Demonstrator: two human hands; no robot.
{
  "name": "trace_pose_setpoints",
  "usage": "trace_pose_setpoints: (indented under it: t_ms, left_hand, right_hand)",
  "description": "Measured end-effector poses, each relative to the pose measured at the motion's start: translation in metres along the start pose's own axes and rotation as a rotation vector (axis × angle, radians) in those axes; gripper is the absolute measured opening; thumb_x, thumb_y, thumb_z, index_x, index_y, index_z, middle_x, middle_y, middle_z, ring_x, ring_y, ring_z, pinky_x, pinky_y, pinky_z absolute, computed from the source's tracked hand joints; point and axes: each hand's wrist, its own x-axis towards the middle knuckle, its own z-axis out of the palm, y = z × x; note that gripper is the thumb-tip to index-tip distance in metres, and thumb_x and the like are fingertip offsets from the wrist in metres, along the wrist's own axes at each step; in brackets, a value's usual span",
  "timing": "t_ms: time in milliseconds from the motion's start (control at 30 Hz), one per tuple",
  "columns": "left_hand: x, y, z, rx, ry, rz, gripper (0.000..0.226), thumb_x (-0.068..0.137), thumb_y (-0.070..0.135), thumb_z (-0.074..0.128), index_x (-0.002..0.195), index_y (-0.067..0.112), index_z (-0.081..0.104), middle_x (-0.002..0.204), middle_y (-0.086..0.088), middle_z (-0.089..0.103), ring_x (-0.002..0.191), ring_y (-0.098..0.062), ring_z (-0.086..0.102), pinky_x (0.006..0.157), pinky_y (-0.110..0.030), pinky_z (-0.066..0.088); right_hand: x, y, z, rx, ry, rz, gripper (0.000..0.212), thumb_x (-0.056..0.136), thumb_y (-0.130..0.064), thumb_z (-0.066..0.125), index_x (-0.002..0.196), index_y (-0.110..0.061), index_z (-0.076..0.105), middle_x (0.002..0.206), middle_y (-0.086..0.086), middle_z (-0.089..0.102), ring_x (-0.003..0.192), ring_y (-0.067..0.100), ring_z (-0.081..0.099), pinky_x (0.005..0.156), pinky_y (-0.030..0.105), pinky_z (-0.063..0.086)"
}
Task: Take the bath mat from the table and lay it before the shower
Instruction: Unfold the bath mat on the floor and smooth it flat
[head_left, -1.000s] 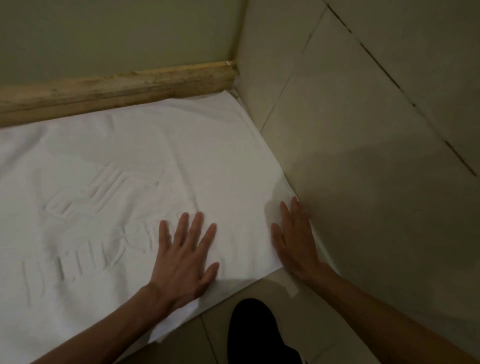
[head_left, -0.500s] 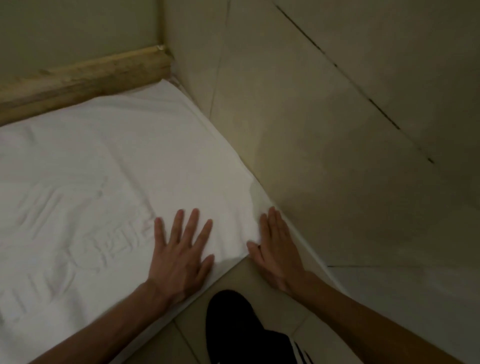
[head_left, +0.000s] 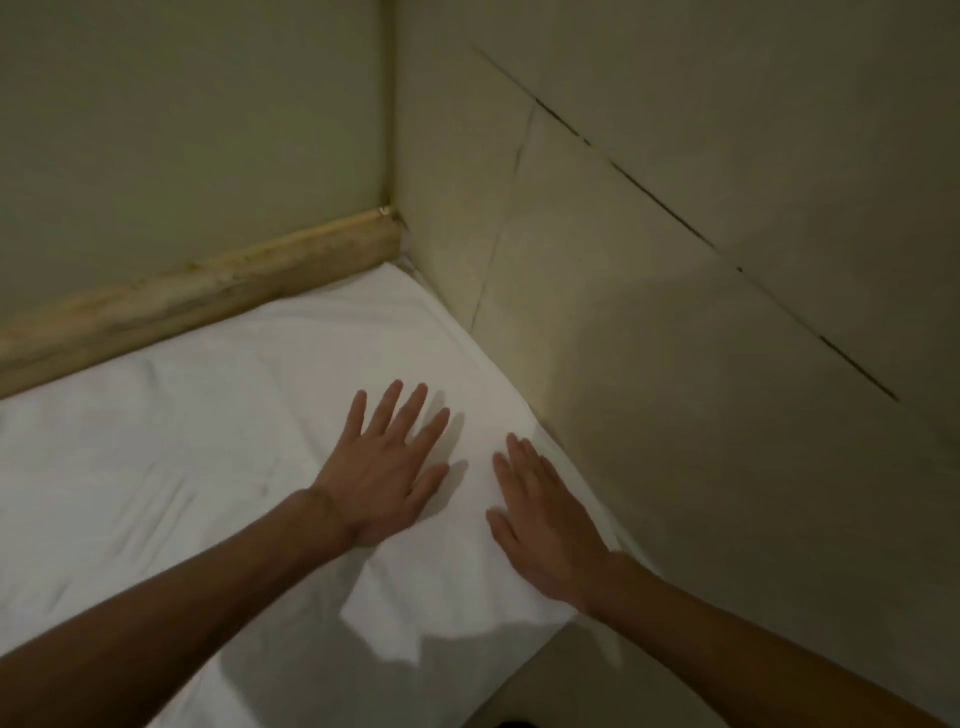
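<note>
Both hands further onto mat than 0.5 s ago, closer to corner. 2 walls: back wall, right wall. 1 white bath mat flat on floor, far edge against 1 wooden sill, right edge along right wall. 2 hands, palms down, nothing grasped: left hand fingers spread, right hand fingers together at mat's right edge.
</note>
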Motion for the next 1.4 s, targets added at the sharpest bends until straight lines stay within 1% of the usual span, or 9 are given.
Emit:
trace_pose_setpoints:
  t_ms: [233, 333, 467, 633, 667, 800, 933, 1133, 1400]
  left_hand:
    - [0.071, -0.034, 0.004, 0.008, -0.078, -0.007, 0.063, 0.097, 0.053, 0.012, 0.152, 0.028, -0.004, 0.160, -0.007, -0.011, 0.146, -0.030, -0.012, 0.116, -0.052, -0.006]
    - [0.100, -0.050, 0.013, -0.023, -0.061, -0.038, 0.063, 0.097, 0.052, 0.015, 0.152, 0.026, -0.002, 0.160, -0.009, -0.009, 0.146, -0.031, -0.010, 0.116, -0.053, -0.004]
    - [0.129, -0.069, 0.024, 0.015, -0.003, -0.071, 0.065, 0.096, 0.052, 0.015, 0.152, 0.025, -0.003, 0.160, -0.009, -0.009, 0.146, -0.030, -0.011, 0.114, -0.053, -0.007]
    - [0.152, -0.089, 0.028, 0.043, 0.080, -0.131, 0.068, 0.093, 0.055, 0.012, 0.152, 0.023, -0.002, 0.160, -0.010, -0.009, 0.146, -0.030, -0.013, 0.113, -0.054, -0.012]
    - [0.156, -0.091, 0.028, 0.040, 0.080, -0.143, 0.069, 0.093, 0.056, 0.012, 0.152, 0.024, -0.001, 0.160, -0.010, -0.008, 0.146, -0.029, -0.011, 0.114, -0.055, -0.010]
    - [0.171, -0.096, 0.029, -0.002, 0.066, -0.173, 0.070, 0.093, 0.058, 0.011, 0.152, 0.023, -0.003, 0.160, -0.010, -0.009, 0.146, -0.027, -0.010, 0.115, -0.053, -0.003]
    - [0.189, -0.099, 0.025, -0.012, 0.066, -0.225, 0.074, 0.093, 0.058, 0.013, 0.152, 0.017, -0.003, 0.159, -0.015, -0.011, 0.146, -0.030, -0.010, 0.116, -0.052, -0.002]
    - [0.204, -0.103, 0.023, 0.003, 0.084, -0.289, 0.082, 0.090, 0.062, 0.016, 0.151, 0.010, 0.001, 0.159, -0.017, -0.004, 0.145, -0.031, 0.001, 0.113, -0.051, 0.011]
    - [0.209, -0.108, 0.029, -0.014, 0.076, -0.271, 0.084, 0.088, 0.064, 0.011, 0.151, 0.012, -0.005, 0.159, -0.014, -0.010, 0.146, -0.027, -0.011, 0.115, -0.053, -0.007]
  right_hand:
    - [0.081, 0.004, -0.007, -0.085, -0.003, -0.008, 0.061, 0.100, -0.037, 0.026, 0.150, -0.005, 0.011, 0.158, 0.019, 0.000, 0.146, 0.029, -0.003, 0.117, 0.037, -0.005]
    - [0.111, 0.003, -0.012, -0.084, 0.045, 0.002, 0.059, 0.097, -0.033, 0.044, 0.144, -0.001, 0.031, 0.153, 0.024, 0.021, 0.142, 0.036, 0.020, 0.115, 0.048, 0.013]
    - [0.142, -0.002, -0.008, -0.160, 0.093, 0.031, 0.059, 0.085, -0.035, 0.064, 0.132, 0.000, 0.052, 0.141, 0.023, 0.044, 0.131, 0.034, 0.043, 0.106, 0.045, 0.032]
    - [0.169, -0.009, 0.001, -0.087, 0.044, 0.033, 0.063, 0.100, -0.039, 0.027, 0.149, -0.003, 0.010, 0.158, 0.017, 0.001, 0.146, 0.029, -0.002, 0.113, 0.045, -0.012]
    - [0.171, -0.010, 0.002, -0.090, 0.043, 0.035, 0.064, 0.099, -0.041, 0.024, 0.149, -0.003, 0.010, 0.158, 0.016, 0.001, 0.146, 0.028, -0.002, 0.114, 0.046, -0.011]
    - [0.170, -0.012, 0.001, -0.111, 0.092, 0.083, 0.067, 0.091, -0.046, 0.028, 0.139, 0.000, 0.042, 0.148, 0.017, 0.037, 0.137, 0.029, 0.034, 0.112, 0.050, 0.029]
    - [0.171, -0.010, 0.007, -0.095, 0.093, 0.076, 0.072, 0.090, -0.048, 0.028, 0.143, 0.000, 0.034, 0.152, 0.016, 0.029, 0.141, 0.028, 0.025, 0.110, 0.042, 0.013]
    - [0.173, -0.010, 0.009, -0.105, 0.100, 0.077, 0.073, 0.088, -0.048, 0.032, 0.142, 0.001, 0.036, 0.151, 0.017, 0.029, 0.141, 0.030, 0.025, 0.109, 0.042, 0.014]
    - [0.174, -0.009, 0.011, -0.109, 0.112, 0.078, 0.072, 0.090, -0.049, 0.032, 0.143, 0.000, 0.035, 0.152, 0.017, 0.028, 0.142, 0.029, 0.024, 0.110, 0.043, 0.014]
